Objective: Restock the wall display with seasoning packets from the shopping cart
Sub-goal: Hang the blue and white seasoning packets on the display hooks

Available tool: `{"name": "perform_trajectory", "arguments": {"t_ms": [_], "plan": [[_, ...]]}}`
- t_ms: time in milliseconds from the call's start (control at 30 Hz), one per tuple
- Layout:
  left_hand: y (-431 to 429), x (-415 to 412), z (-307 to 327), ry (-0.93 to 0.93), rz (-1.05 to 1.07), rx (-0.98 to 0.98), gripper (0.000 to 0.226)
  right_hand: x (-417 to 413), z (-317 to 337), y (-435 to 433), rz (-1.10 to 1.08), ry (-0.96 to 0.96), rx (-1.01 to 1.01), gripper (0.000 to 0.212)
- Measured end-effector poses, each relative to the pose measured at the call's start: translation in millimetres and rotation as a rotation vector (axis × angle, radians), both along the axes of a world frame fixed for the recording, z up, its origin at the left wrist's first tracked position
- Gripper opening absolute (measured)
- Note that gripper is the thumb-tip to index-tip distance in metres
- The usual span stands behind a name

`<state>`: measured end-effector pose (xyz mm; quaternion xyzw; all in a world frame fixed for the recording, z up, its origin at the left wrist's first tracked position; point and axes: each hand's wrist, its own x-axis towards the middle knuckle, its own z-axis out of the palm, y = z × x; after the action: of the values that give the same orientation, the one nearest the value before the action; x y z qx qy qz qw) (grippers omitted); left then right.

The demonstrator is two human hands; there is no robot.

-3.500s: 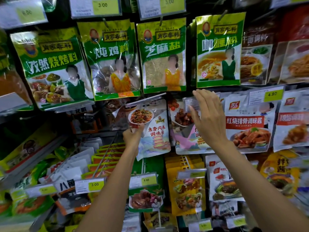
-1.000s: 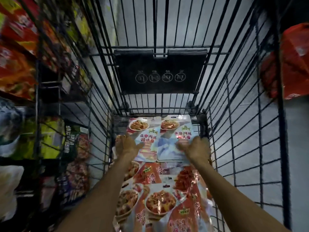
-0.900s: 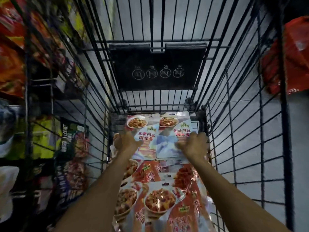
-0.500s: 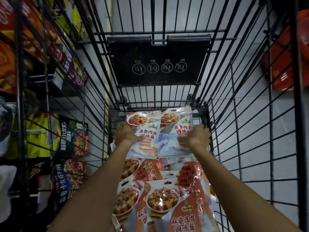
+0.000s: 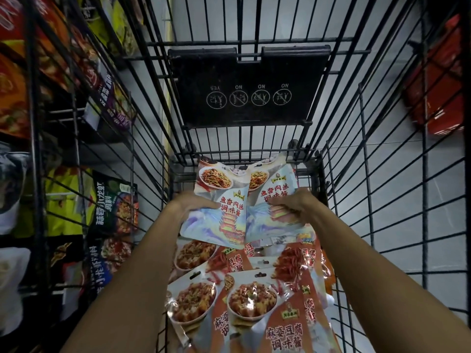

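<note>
I look down into a black wire shopping cart (image 5: 356,174). My left hand (image 5: 193,203) grips the left edge of a pale blue seasoning packet (image 5: 221,212) with a noodle picture, its thumb on the front. My right hand (image 5: 293,203) pinches a second, matching packet (image 5: 270,197) beside it. Both packets are tilted up off the pile at the cart's far end. Below them lie several red-orange tofu sauce packets (image 5: 254,307) covering the cart floor.
The cart's folded black child-seat flap (image 5: 249,87) stands at the far end. Through the left cart wall I see shelf goods, among them a yellow-and-black packet (image 5: 107,207). A red package (image 5: 438,82) sits beyond the right wall on the grey tiled floor.
Earlier both hands were at the wall display hanging a packet. Since then they went into the cart, took hold of the two blue packets and lifted them slightly toward me.
</note>
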<state>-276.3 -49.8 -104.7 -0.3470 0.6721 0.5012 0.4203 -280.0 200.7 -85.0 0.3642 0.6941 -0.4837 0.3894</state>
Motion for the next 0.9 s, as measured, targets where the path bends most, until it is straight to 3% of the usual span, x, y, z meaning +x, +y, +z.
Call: {"name": "perform_trajectory", "arguments": {"t_ms": [167, 300, 400, 500, 633, 900], "plan": [[4, 11, 15, 0.153, 0.083, -0.238, 0.046, 16, 26, -1, -0.038, 0.134, 0.097, 0.015], [-4, 43, 48, 0.328, 0.233, -0.316, 0.026, 41, 65, 12, 0.073, 0.396, 0.385, 0.015], [-4, 74, 87, 0.424, 0.306, -0.366, 0.02, 67, 103, 24, 0.084, 0.478, 0.414, 0.02], [-4, 106, 130, 0.518, 0.38, -0.314, 0.026, 91, 139, 33, 0.03, 0.527, 0.318, 0.014], [-6, 154, 193, 0.639, 0.475, -0.208, 0.018, 117, 190, 38, -0.002, 0.577, 0.075, 0.009], [3, 279, 343, 0.946, 0.654, -0.278, 0.02, 177, 298, 32, 0.2, 0.689, -0.324, 0.015]]}}
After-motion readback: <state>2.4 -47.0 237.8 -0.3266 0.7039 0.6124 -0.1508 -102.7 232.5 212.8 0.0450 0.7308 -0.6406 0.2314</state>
